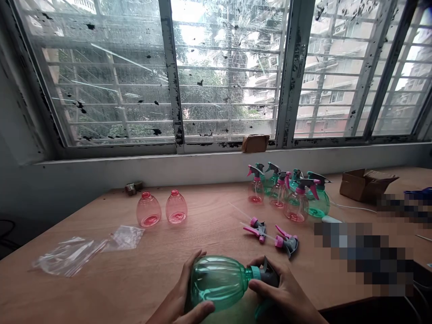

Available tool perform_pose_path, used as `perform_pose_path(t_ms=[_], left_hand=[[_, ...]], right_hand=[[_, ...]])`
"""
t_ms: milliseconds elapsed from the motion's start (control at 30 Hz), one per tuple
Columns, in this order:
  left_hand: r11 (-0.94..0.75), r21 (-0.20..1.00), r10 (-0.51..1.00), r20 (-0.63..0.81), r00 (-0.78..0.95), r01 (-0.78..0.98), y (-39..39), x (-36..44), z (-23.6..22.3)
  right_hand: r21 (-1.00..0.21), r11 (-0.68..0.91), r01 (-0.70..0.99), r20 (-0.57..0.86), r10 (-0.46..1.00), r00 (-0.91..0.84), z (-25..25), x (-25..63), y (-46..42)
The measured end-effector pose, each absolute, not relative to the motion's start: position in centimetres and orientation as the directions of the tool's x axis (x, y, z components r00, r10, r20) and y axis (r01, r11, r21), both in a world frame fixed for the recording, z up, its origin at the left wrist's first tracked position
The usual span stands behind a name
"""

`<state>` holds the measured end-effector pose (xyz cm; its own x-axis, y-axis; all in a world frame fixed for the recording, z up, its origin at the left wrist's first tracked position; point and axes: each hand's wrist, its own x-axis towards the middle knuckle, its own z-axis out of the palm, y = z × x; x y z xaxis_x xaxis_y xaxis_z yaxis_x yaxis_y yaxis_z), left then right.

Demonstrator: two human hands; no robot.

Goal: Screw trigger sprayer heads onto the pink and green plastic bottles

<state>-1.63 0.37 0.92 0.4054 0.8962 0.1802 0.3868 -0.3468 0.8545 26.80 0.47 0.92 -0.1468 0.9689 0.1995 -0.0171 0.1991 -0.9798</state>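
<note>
A clear green spray bottle (pixel 218 281) lies sideways in the air between my hands, low in the view. My left hand (pixel 189 292) is wrapped round its wide base end, thumb below and fingers behind. At the neck, my right hand (pixel 283 288) grips the dark spray head (pixel 269 275) and its green collar (pixel 255 272); part of the head is hidden by the fingers. Beyond my right hand lie two loose pink-and-grey spray heads (pixel 286 243) with thin tubes. Two pink bottles without heads, one at the left (pixel 148 210) and one beside it (pixel 176 208), stand upright farther back.
Several pink and green spray bottles (pixel 297 207) with heads stand at the back right. Clear plastic bags (pixel 77 254) lie at the left. An open cardboard box (pixel 362 186) is far right, and a tape roll (pixel 133 188) sits near the wall. Windows (pixel 229 72) rise behind the table.
</note>
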Motion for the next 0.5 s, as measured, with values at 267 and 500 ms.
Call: perform_pose_path(t_ms=[267, 500], left_hand=[[-0.382, 0.854, 0.861, 0.190, 0.472, 0.353, 0.88, -2.24, 0.27], [-0.430, 0.824, 0.849, 0.230, 0.475, 0.369, 0.49, -2.12, 0.43]], right_hand=[[-0.986, 0.165, -0.038, 0.169, 0.972, -0.162, 0.84, 26.72, 0.40], [-0.979, 0.203, -0.018, 0.203, 0.966, -0.159, 0.87, 26.87, 0.52]])
